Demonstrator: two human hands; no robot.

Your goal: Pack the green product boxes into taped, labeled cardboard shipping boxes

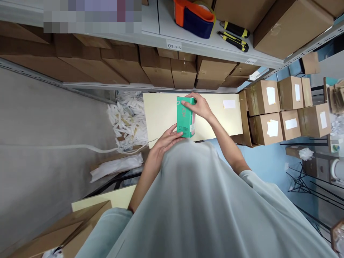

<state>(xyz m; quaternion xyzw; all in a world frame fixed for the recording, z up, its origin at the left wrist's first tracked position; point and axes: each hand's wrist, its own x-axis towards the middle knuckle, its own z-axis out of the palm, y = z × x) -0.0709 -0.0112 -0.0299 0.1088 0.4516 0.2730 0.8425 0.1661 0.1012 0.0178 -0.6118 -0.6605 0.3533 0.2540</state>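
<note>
Both of my hands hold a small green box (185, 116) upright above the pale yellow tabletop (161, 107). Dark print and a lighter label strip show on its front and right side. My right hand (197, 104) grips the upper right edge, thumb on the front face and fingers over the top. At the bottom left corner, my left hand (170, 139) supports the box from below, its thumb against the lower front. A white slip of paper (229, 104) lies on the tabletop right of the box.
Cardboard boxes (157, 73) line the shelf behind the table. A tape dispenser (195, 18) and utility knives (233, 36) rest on the shelf above. Labelled cartons (264, 96) are stacked at right. White paper scraps (129, 120) heap at left, with a white cable (91, 147) nearby.
</note>
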